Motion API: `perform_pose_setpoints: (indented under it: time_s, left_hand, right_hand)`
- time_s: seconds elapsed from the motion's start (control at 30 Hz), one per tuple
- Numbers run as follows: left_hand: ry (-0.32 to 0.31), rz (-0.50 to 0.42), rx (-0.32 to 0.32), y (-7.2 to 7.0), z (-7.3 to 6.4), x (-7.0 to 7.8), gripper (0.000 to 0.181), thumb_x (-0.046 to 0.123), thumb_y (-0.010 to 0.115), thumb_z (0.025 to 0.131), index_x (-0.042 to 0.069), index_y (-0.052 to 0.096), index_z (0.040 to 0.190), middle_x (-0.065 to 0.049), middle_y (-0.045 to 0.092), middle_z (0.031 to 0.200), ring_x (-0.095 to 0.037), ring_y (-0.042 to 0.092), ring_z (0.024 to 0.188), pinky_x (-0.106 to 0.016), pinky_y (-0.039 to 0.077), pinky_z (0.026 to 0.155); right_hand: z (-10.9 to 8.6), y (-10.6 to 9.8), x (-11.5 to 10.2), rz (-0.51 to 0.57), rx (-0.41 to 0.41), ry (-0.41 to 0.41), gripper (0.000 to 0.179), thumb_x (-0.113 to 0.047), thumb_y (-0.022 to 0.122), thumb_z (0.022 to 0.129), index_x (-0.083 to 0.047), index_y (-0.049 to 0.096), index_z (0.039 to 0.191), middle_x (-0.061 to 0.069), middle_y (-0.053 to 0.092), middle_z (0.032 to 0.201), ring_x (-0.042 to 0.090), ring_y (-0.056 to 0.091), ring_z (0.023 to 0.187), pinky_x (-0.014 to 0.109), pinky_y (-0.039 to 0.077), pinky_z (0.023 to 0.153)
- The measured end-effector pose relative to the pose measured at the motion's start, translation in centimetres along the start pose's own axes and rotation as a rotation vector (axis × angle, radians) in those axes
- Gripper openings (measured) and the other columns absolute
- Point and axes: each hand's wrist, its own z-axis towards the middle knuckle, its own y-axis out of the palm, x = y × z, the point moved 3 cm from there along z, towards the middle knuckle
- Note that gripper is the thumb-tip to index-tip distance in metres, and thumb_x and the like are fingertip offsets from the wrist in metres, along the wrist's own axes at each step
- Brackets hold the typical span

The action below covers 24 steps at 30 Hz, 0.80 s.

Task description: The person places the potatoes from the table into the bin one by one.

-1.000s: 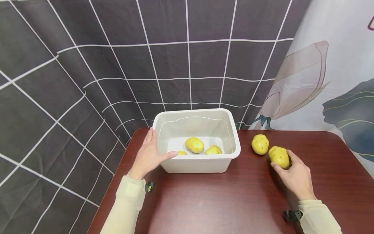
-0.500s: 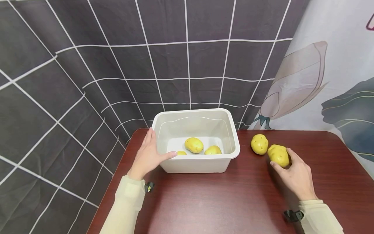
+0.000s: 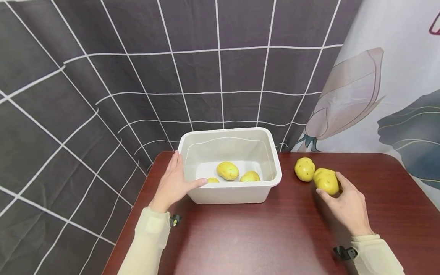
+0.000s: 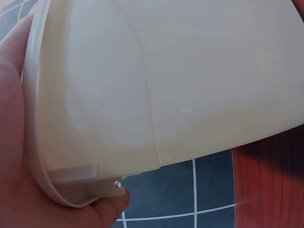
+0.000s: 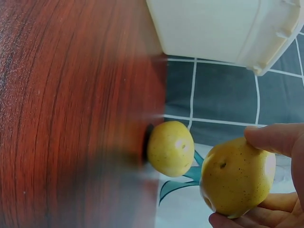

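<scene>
My right hand holds a yellow potato between thumb and fingers. The right wrist view shows this held potato raised off the wood, with its dimpled skin facing the camera. Just left of it, a second potato rests on the table. My left hand grips the near left corner of a white plastic bin, thumb over the front rim and fingers along the left side. Inside lie a potato in the middle, another at right, and a third mostly hidden behind the front wall.
The dark red wooden table extends in front of the bin and to the right. Behind it hangs a grey curtain with white grid lines, which also runs along the left side. A pale flower-printed cloth hangs at the back right.
My right hand has tilted and raised the potato slightly, bringing it a little back and left, closer to the potato on the table. The left hand and the bin stay in place.
</scene>
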Motion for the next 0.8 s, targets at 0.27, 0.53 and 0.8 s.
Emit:
perform_pose_setpoints:
  time_s: [0.27,0.53,0.8]
  left_hand:
    - [-0.002,0.004,-0.003,0.0,0.1,0.0,0.131,0.08,0.067,0.073,0.0,0.01,0.16,-0.017,0.003,0.168,-0.033,0.005,0.154,-0.057,0.022,0.118]
    - [-0.005,-0.002,0.002,-0.1,0.0,0.1,0.132,0.08,0.068,0.073,0.001,0.009,0.16,-0.017,0.005,0.168,-0.034,0.006,0.154,-0.058,0.023,0.118]
    - [-0.001,-0.003,0.002,-0.1,-0.1,0.2,0.13,0.078,0.068,0.074,0.0,0.01,0.16,-0.017,0.004,0.168,-0.032,0.005,0.154,-0.056,0.022,0.118]
  right_hand:
    - [0.1,-0.3,-0.4,0.012,0.001,0.001,0.079,-0.028,0.077,0.086,0.01,0.042,0.146,0.038,0.051,0.135,0.057,0.053,0.111,0.069,0.041,0.086]
    - [0.2,-0.7,-0.9,0.01,0.026,-0.018,0.081,-0.028,0.079,0.084,0.01,0.043,0.146,0.037,0.053,0.133,0.049,0.058,0.096,0.063,0.044,0.076]
    - [0.2,-1.0,-1.6,0.017,0.035,-0.02,0.082,-0.029,0.08,0.084,0.008,0.043,0.147,0.036,0.053,0.135,0.047,0.059,0.095,0.062,0.045,0.075]
